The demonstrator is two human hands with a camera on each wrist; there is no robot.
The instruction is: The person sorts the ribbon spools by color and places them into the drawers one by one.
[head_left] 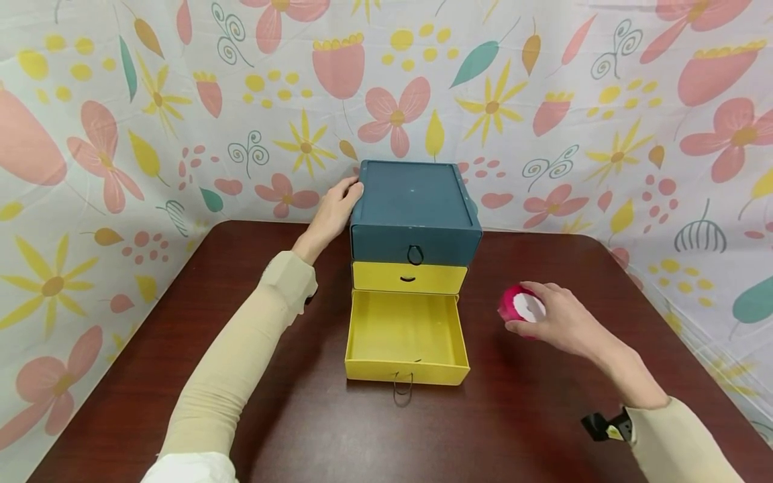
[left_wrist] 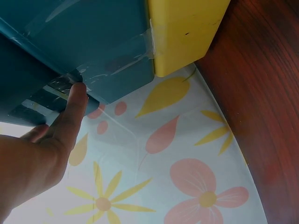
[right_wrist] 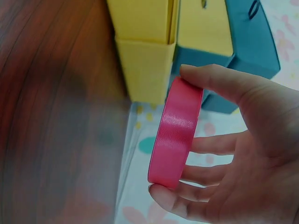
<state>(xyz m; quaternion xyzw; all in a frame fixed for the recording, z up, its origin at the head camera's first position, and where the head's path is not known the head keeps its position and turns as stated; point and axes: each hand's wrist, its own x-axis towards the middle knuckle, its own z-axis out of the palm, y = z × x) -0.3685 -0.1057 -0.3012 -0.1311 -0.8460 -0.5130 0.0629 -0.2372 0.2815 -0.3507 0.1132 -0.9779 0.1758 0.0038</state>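
A small drawer unit [head_left: 413, 194] with a dark blue top stands in the middle of the table. My left hand [head_left: 332, 211] rests against its upper left side; in the left wrist view an extended finger [left_wrist: 77, 100] touches the blue wall. The middle yellow drawer [head_left: 380, 276] is closed, while the bottom yellow drawer [head_left: 374, 370] is pulled out toward me, a thin dark loop [head_left: 402, 388] on its front. To the right of the unit, my right hand [head_left: 561, 318] pinches a roll of pink ribbon [right_wrist: 175, 133] by its rim between thumb and fingers, above the table.
The dark reddish-brown table [head_left: 290, 429] spreads around the unit. A white cloth with a floral print [head_left: 525, 67] hangs behind and along both sides. Another dark loop [head_left: 415, 254] sits on the blue top drawer's front.
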